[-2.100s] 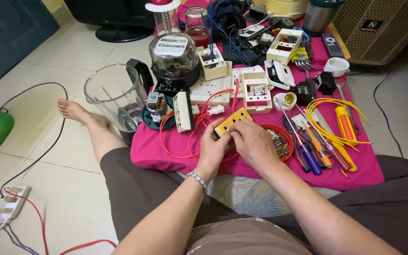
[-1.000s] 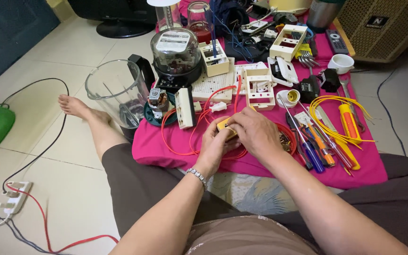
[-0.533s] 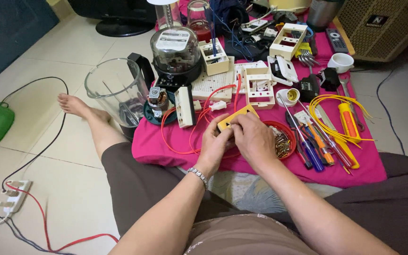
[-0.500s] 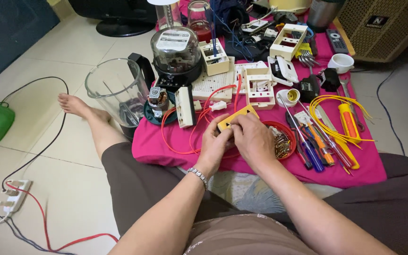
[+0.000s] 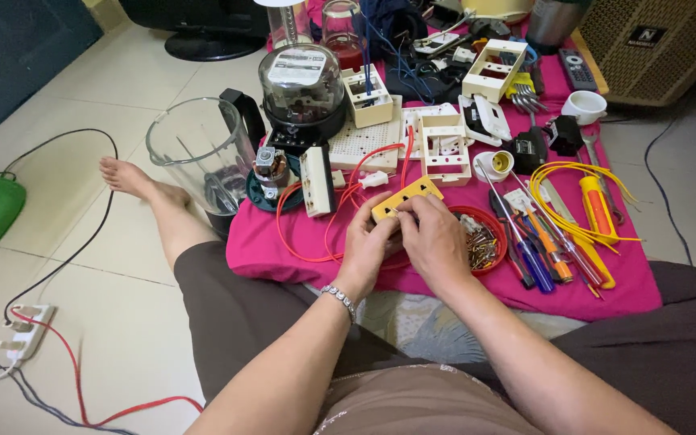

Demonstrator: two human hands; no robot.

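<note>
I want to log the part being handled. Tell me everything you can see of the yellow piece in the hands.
The yellow socket plate is a long, flat bar of what looks like plastic, with dark slots along its face. It is tilted, far end higher, above the pink cloth. The left hand grips its near end from below; the right hand pinches the same end from above. Red wire loops beside it; whether they join is hidden.
</note>
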